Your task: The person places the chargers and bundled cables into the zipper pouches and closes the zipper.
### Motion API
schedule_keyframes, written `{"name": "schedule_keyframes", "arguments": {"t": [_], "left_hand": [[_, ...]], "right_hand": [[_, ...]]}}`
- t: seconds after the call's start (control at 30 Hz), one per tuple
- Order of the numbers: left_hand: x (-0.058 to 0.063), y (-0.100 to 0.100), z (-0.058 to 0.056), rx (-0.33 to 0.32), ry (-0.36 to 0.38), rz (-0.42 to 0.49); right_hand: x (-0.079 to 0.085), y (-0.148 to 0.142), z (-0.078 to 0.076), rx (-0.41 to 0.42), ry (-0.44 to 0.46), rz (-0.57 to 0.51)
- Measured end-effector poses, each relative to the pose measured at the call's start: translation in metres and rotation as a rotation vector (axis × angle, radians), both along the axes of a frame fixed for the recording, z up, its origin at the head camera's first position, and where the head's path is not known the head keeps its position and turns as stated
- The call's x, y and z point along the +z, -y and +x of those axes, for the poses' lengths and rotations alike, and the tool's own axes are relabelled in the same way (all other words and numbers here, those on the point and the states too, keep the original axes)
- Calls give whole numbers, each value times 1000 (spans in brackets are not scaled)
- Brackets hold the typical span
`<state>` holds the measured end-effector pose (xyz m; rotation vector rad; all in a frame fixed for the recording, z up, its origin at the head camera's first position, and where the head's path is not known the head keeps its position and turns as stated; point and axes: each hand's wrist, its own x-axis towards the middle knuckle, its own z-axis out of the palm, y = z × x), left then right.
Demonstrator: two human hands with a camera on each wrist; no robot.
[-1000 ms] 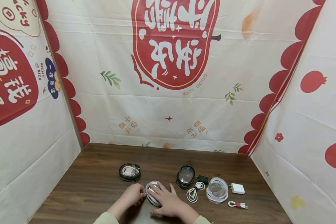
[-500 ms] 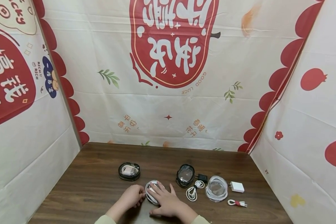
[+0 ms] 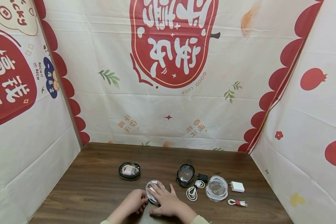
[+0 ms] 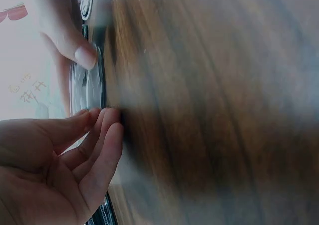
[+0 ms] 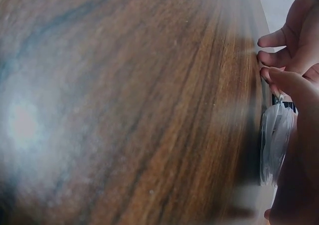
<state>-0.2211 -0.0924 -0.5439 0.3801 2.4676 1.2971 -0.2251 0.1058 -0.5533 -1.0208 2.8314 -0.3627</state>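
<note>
A round clear zip case (image 3: 149, 188) with a white rim lies on the table between my hands, something white inside it. My right hand (image 3: 168, 200) rests on top of it with fingers spread and mostly straight. In the left wrist view, the right thumb (image 4: 85, 57) lies against the side of the case. My left hand (image 3: 134, 200) is at the near left edge of the case, thumb and forefinger pinching the small zipper pull (image 5: 280, 99). Its other fingers curve loosely beside them.
A black-rimmed clear case (image 3: 129, 171) holding a white charger sits at the back left. To the right are another black-rimmed case (image 3: 185, 175), a black charger (image 3: 203, 178), a coiled white cable (image 3: 195, 190), a clear round case (image 3: 217, 189), a white charger (image 3: 237, 187) and a short white cable (image 3: 237, 203).
My left hand has slid along the edge of the case, a little toward me and to the right. The right hand stays on the case.
</note>
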Motion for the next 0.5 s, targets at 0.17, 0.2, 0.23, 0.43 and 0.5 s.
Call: {"name": "schedule_keyframes", "arguments": {"t": [0.17,0.2,0.23,0.43,0.5], "left_hand": [[0,-1,5,10,4,9],[0,-2,5,7,4,8],[1,-2,6,3,3,7],[3,-6,10,-13,30,2],[3,-8,10,-22,37,8]], "right_hand": [[0,1,1,-6,-8,-6],[0,1,1,-7,-7,-6],[-1,2,1,-8,-6,-4],[-3,1,2,-15,-23,0],[-3,1,2,-18,-35,-3]]}}
